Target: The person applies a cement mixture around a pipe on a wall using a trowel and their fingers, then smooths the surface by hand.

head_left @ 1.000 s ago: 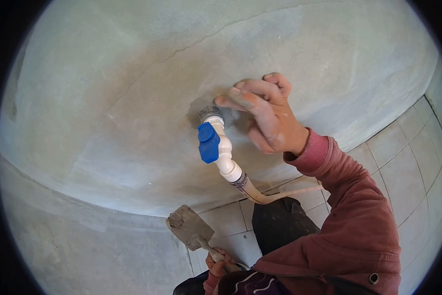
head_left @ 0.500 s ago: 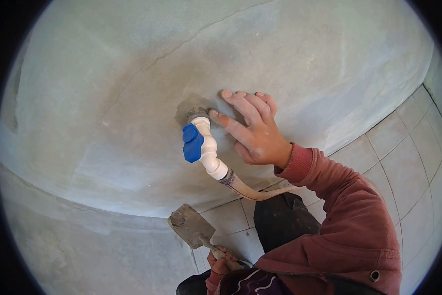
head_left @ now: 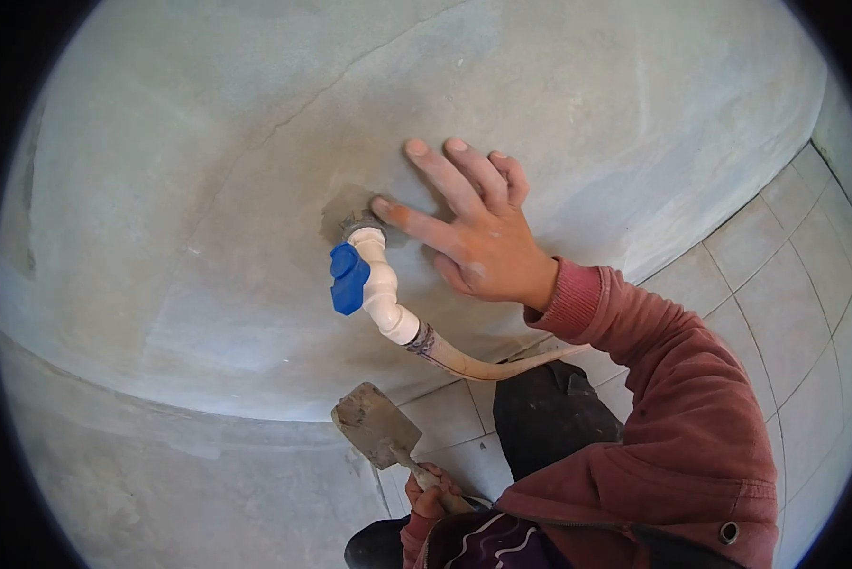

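Note:
My right hand [head_left: 478,228] has its fingers spread against the grey wall [head_left: 255,209]. Its index fingertip rests on the damp mortar patch [head_left: 338,211] where a white pipe fitting [head_left: 381,289] leaves the wall. A blue valve handle [head_left: 349,279] sits on the left side of that fitting, and a beige hose [head_left: 468,363] runs from its lower end to the right. Low in the view, my left hand [head_left: 432,488] is wrapped round the handle of a trowel [head_left: 378,426], whose blade is smeared with mortar and points up and left.
Pale floor tiles [head_left: 777,294] lie at the right, with more beneath the hose. My knee in dark trousers [head_left: 551,417] is just under the hose. A thin crack runs across the upper wall, and a grey ledge [head_left: 208,474] curves along the lower left.
My right hand's index fingertip has moved from the right side of the fitting's collar to just above it, and its fingers are spread wider. The fitting appears slightly further left in the view.

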Available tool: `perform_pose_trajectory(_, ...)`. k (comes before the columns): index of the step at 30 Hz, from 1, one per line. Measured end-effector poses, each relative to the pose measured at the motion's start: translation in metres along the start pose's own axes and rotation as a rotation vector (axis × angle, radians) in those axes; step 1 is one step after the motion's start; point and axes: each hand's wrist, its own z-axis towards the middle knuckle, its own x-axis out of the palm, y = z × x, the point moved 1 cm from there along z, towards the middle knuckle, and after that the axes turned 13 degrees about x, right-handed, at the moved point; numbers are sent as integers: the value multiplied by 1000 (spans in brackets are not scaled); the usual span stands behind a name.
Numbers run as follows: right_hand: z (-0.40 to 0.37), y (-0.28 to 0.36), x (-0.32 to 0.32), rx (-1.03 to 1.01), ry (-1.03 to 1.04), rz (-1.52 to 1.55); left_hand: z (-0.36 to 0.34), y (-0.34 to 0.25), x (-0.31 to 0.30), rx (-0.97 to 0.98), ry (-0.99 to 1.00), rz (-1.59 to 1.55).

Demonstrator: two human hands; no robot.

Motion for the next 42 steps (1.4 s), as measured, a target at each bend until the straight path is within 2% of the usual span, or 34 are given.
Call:
perform_pose_trajectory(8, -8, -4, 16, -70, -100, -5, 0, 3, -11, -3, 14, 0)
perform_pose_trajectory(11, -12, -8, 13, -113, -41, 21, -1, 2, -13, -5, 3, 12)
perform_pose_trajectory(14, -16, -5, 11, -30, 32, 85, 2, 0, -9, -19, 4, 5)
perform_pose_trajectory(19, -14, 9, 20, -12, -20, -64, 2, -4, -9, -33, 18, -46)
perform_pose_trajectory(22, -11, 12, 10, -46, 19, -136, 1, -3, -11, -39, 22, -6)
perform_pose_trajectory(25, -6, 13, -3, -83, 75, -106, -2, -3, -12, 0, 23, -75)
perform_pose_trajectory(28, -7, 5, -12, -29, 150, -16, 2, -6, -6, -32, -1, 27)
perform_pose_trajectory(38, 5, 11, 8, -124, -80, -57, 1, -9, -9, -50, 2, 44)
perform_pose_trajectory(40, -1, 5, 2, -110, 104, -49, 0, -8, -7, -44, 1, 22)
perform_pose_trajectory(42, -8, 4, 2, -85, 107, 1, 1, -7, -6, -6, 35, -25)
